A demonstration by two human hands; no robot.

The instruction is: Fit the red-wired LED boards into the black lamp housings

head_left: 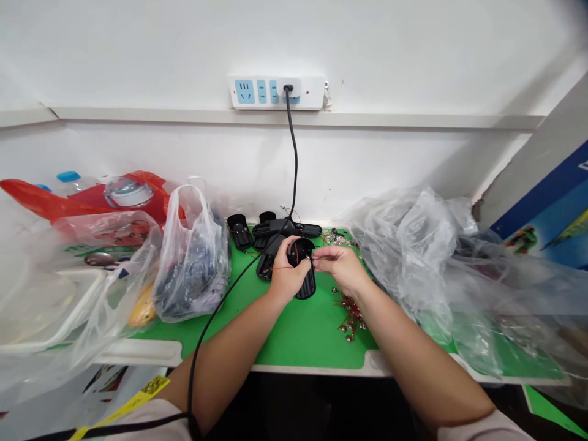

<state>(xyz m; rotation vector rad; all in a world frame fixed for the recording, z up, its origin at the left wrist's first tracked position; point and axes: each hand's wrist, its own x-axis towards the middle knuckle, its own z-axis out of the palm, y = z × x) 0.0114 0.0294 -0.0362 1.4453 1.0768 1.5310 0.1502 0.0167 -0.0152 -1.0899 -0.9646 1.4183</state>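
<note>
Looking down from the head camera, both bare arms reach forward over a green tabletop (298,337) set against a white wall. The left hand (288,275) is curled around a black plastic housing (304,269), gripping it just above the mat near the middle of the view. The right hand (339,264) meets it from the other side, its fingertips (316,262) pinched shut on a thin red wire (294,260) that loops across the top of the housing. What exactly sits at the pinch is too small to tell.

Just behind the hands lie more black housings (257,231) in a loose cluster at the wall. A black cable (294,153) runs up from there to a white power strip (277,92) fixed on the wall ledge, and another length trails down toward the body. Near the right forearm, small red-wired parts (350,315) are scattered on the mat. To the left stands a clear bag of dark pieces (193,263), with a red toy (114,196) in plastic behind it. Crumpled clear plastic sheeting (427,245) fills the right side.
</note>
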